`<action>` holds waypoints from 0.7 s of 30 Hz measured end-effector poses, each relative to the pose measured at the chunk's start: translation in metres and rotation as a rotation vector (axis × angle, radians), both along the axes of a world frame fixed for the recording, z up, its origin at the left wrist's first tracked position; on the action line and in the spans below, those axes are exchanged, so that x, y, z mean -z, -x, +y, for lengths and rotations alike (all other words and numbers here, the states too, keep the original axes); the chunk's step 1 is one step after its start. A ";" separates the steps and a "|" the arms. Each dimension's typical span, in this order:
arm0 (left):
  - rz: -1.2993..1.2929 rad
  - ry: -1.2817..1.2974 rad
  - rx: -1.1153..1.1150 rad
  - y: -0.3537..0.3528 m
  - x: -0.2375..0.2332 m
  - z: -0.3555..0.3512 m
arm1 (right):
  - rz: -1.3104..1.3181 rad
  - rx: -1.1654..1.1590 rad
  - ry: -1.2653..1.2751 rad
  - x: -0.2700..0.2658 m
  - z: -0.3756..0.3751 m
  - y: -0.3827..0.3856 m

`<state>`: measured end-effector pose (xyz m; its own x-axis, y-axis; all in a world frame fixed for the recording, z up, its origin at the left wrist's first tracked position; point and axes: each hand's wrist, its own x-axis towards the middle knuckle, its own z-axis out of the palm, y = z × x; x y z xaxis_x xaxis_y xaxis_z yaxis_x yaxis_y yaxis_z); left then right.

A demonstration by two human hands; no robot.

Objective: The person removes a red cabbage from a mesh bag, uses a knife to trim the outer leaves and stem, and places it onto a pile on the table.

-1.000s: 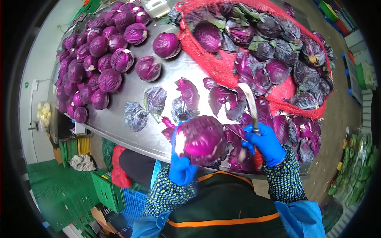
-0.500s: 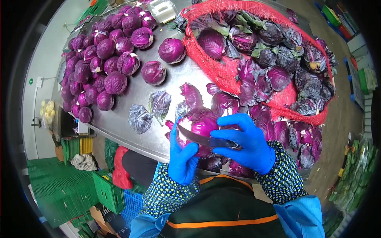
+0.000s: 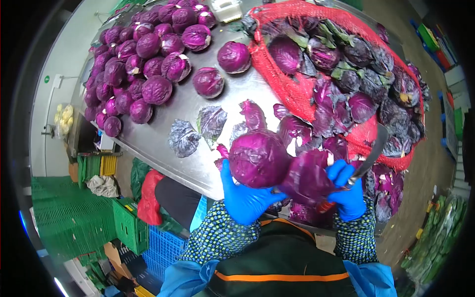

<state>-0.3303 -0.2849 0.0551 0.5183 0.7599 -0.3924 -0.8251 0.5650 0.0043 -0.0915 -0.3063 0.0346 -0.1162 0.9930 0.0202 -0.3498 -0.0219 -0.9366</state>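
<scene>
Head view | left hand (image 3: 243,199) cupped under cabbage (image 3: 257,158) | right hand (image 3: 347,192) clamped on knife (image 3: 374,146) plus loose leaf (image 3: 307,178) | best peeled away with blade pointing outward

Your left grip (image 3: 242,200) and right grip (image 3: 349,198) are each covered by a bright blue rubber glove, smooth and close-fitting down to the wrist. Behind each glove your forearm is in a dark sleeve printed all over with small green, yellow and blue dots. Further back, near the elbows, loose light-blue covers with a slight plastic sheen wrap your arms. Over your chest lies a dark, nearly black apron or vest crossed by two thin orange stripes, one near its upper edge and one lower down.
</scene>
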 end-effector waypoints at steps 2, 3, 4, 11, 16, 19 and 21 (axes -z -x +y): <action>-0.090 0.033 -0.018 0.002 0.013 -0.001 | 0.089 0.023 0.189 0.003 -0.011 -0.020; -0.182 0.069 -0.020 0.003 0.020 -0.001 | 0.053 0.049 0.316 0.005 -0.019 -0.036; -0.273 0.101 -0.019 0.005 0.023 0.000 | 0.016 0.076 0.441 0.005 -0.025 -0.050; 1.190 -0.245 -0.720 0.137 0.097 0.059 | -0.571 0.559 0.656 0.007 -0.051 -0.092; 2.222 -0.689 0.218 0.284 0.159 0.063 | 0.035 -0.354 0.832 0.021 -0.087 -0.074; 2.355 -0.540 -0.028 0.197 0.172 0.094 | 0.260 -0.075 0.994 0.070 -0.114 -0.037; 2.630 -0.991 0.047 0.121 0.199 0.075 | 0.265 0.213 0.950 0.100 -0.131 -0.043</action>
<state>-0.4516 -0.2096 -0.1437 0.0125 0.9624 0.2715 0.9479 -0.0978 0.3031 -0.0485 -0.4377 -0.0650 -0.0409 0.6111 -0.7905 -0.6281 -0.6311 -0.4553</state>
